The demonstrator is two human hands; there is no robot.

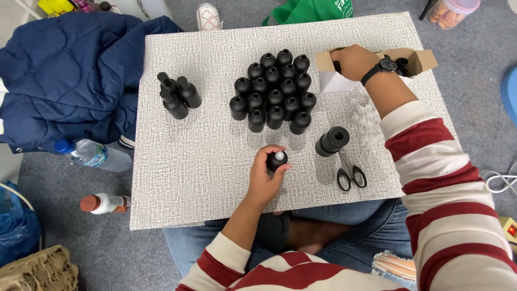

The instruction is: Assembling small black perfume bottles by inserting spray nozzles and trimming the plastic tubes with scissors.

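Head view: hands over grey tabletop (188, 161)
Left hand (264, 175): grip wrapped around small black bottle (278, 160)
Right hand (353, 62): inside cardboard box (377, 67), grip hidden, cannot tell

Upright black bottle (278, 160), roller-topped, near open cardboard box (377, 67).

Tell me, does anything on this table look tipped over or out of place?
Yes: one black bottle lies on its side beside the scissors, while the main cluster of bottles stands upright. Nothing looks spilled or broken.
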